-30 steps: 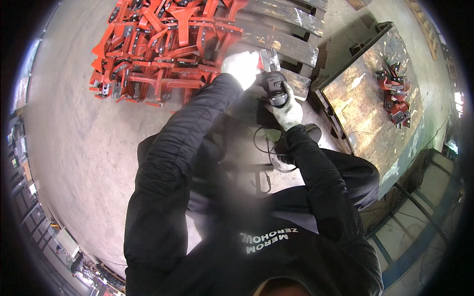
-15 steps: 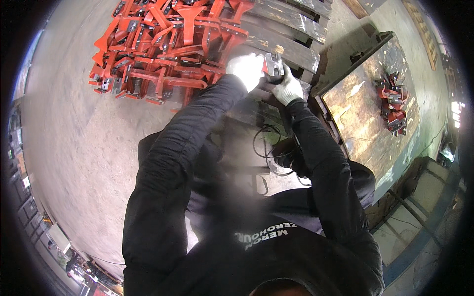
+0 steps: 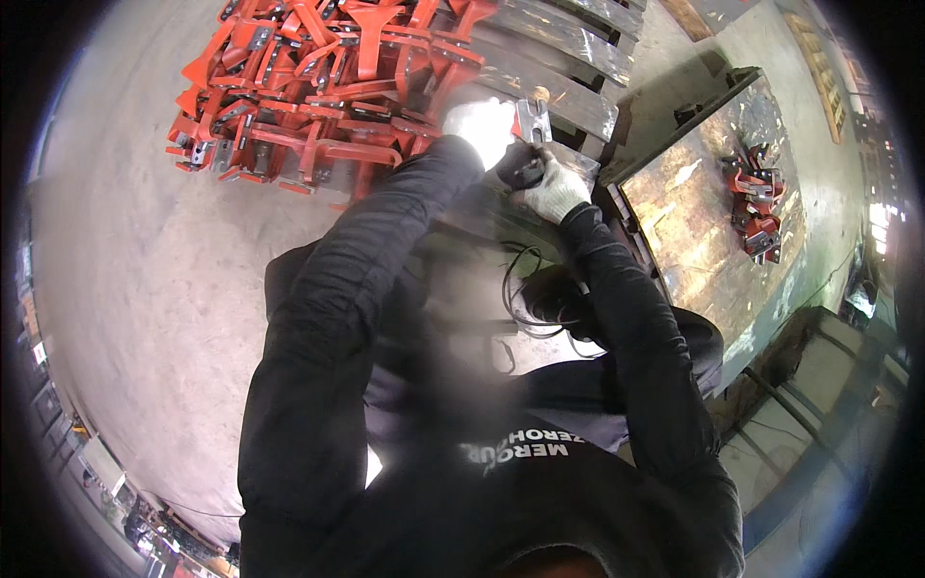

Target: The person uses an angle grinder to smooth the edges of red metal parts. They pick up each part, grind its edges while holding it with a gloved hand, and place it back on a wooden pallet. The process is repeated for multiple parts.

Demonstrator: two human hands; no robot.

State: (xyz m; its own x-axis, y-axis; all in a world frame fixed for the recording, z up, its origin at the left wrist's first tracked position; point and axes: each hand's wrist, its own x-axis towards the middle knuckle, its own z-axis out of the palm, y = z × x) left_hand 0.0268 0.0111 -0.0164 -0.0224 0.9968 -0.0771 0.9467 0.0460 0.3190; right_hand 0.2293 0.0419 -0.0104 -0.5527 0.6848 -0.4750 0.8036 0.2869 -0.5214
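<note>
My left hand [image 3: 478, 131], in a white glove washed out by glare, is closed at a metal bracket [image 3: 533, 121] with a bare grey slotted end and a bit of red beside the fingers. My right hand [image 3: 559, 189], also gloved in white, is wrapped round a dark hand tool [image 3: 521, 167]. The tool's rounded black head lies just below the bracket, close to my left fingers; whether it touches the metal I cannot tell. Most of the tool's body is hidden by my right hand and sleeve.
A large heap of red metal brackets [image 3: 328, 87] lies at the far left, beside a dark slatted wooden pallet [image 3: 549, 53]. To the right stands a worn worktop [image 3: 674, 197] bearing several red and grey brackets [image 3: 758, 207]. A black cable [image 3: 515, 303] loops below my hands.
My right hand has drawn down and turned slightly, taking the dark tool off the bracket's lower part. More of the grey end shows. My left hand stays almost in place.
</note>
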